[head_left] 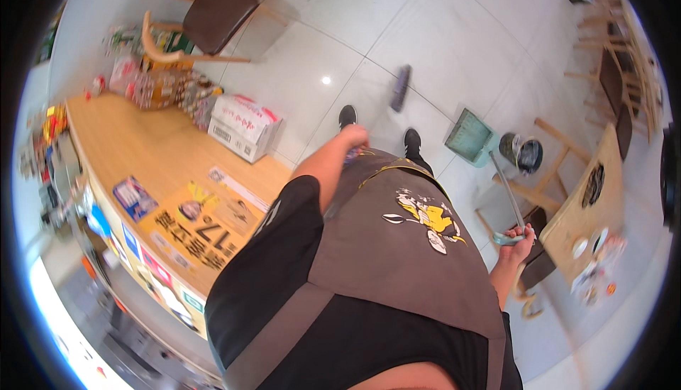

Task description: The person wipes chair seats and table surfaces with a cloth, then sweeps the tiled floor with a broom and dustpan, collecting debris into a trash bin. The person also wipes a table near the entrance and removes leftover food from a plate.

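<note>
Gripping the grey handle of the green dustpan, right of centre, with the right hand towards the lower right, probably to keep the pan near the floor without stooping. Curling the left hand near the centre; cannot tell around what, perhaps a shaft running to the purple broom head, upper centre.

The dustpan lies between the broom head and bucket.

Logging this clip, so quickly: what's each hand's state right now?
Left hand: curled closed; what it holds, if anything, cannot be told.
Right hand: closed, holding the dustpan by its handle.
</note>
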`<state>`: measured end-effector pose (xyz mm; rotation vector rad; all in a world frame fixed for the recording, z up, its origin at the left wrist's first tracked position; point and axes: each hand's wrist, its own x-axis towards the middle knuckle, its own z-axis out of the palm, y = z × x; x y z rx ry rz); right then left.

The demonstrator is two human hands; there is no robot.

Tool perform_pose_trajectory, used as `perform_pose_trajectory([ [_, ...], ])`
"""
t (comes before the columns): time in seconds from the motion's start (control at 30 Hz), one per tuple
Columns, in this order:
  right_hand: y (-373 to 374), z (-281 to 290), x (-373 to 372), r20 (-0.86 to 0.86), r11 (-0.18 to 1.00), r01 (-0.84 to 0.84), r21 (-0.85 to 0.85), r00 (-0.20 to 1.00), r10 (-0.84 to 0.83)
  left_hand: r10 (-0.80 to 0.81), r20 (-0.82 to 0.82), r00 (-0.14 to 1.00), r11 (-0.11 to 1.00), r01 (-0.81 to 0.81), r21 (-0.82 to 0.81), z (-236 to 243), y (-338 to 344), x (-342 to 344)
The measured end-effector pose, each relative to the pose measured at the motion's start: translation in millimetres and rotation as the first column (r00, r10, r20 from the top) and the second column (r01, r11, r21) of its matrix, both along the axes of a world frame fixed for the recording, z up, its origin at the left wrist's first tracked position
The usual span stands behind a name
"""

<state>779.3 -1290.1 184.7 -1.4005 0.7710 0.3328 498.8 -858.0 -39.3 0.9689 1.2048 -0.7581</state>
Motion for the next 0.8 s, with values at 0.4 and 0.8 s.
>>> perform_pose_trajectory([
  [0.4, 0.7, 10.4, -204.8, 0.170, 0.817, 0.577, 0.022, 0.803, -0.571, -0.174, 0.144, 0.974, 0.984, 0.168, 0.059, 89.3, 102.6, -69.8],
  [0.8, -10.8, 5.1, -361.4, 0.149, 0.711, 0.703, -0.008, 0.704, -0.694, -0.944, 0.146, -0.295, -0.174, 0.824, 0.539, -27.2, 19.4, -92.7],
])
